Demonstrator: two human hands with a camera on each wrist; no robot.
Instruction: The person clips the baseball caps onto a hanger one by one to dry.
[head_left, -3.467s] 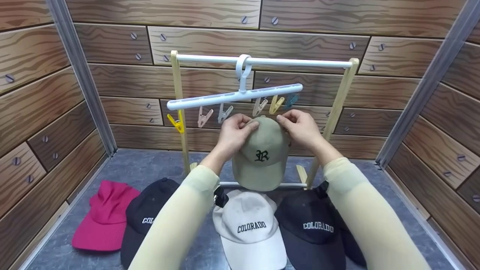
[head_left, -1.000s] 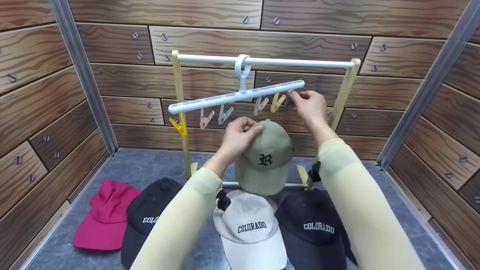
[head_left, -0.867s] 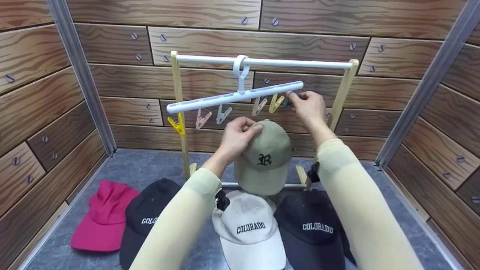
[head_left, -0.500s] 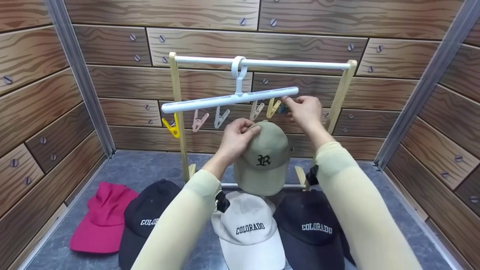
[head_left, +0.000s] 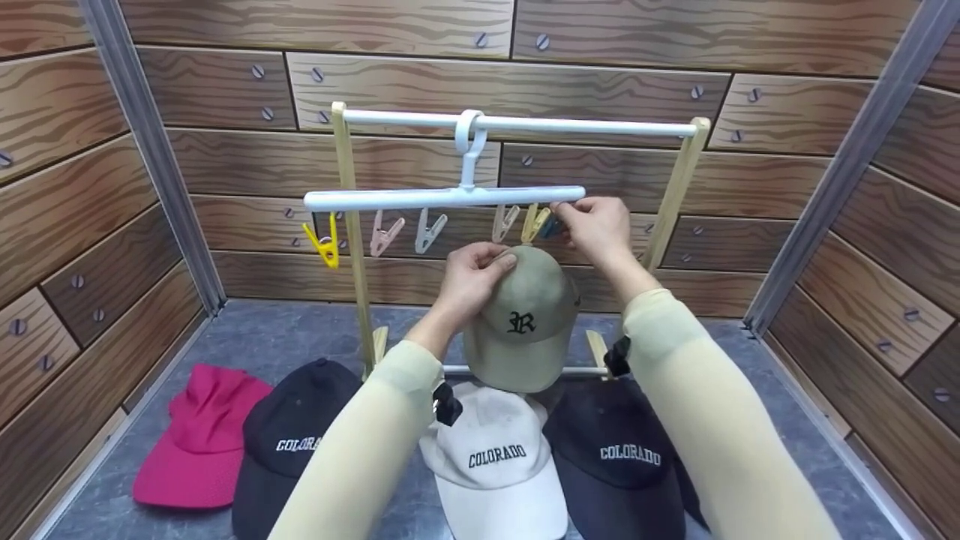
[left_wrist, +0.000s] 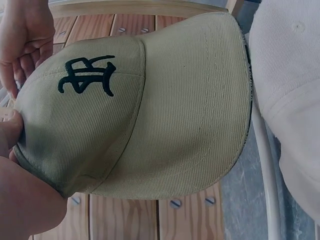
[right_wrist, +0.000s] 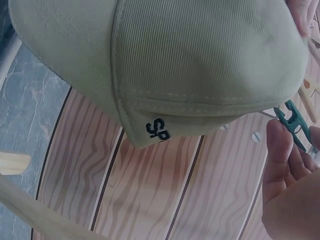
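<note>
We see the olive cap [head_left: 521, 296] held in the air below the hanger and above the tabletop [head_left: 277, 330], brim down, its dark embroidered letter facing us. The left hand [head_left: 472, 277] pinches the crown at its top edge between thumb and fingers; the fingertips behind the fabric are hidden from us. The right hand [head_left: 602, 229] pinches the teal clip [right_wrist: 295, 125] between thumb and finger beside the crown. In the head view that clip is mostly covered by the hand, and we cannot tell whether it touches the cap.

Above, the white hanger [head_left: 390, 199] lies nearly level, hooked over the rail of the rack [head_left: 679, 195]. Along it hang a bright yellow clip [head_left: 324, 244], two pinkish clips [head_left: 385, 234], a grey clip [head_left: 430, 231] and a pale yellow clip [head_left: 534, 223]. The rack's lower bar is partly hidden behind the olive cap.

On the tabletop, the magenta cap [head_left: 204, 442] lies near the left edge. Beside it, the left sleeve [head_left: 360, 457] covers part of a black cap [head_left: 289, 409] and its lettering. Toward the near edge, which we see cut off, lie a white cap [head_left: 499, 450] and a dark cap [head_left: 619, 439], both reading COLORADO. Another dark shape [head_left: 691, 495] shows beside the right sleeve [head_left: 720, 405], too covered to make out.
</note>
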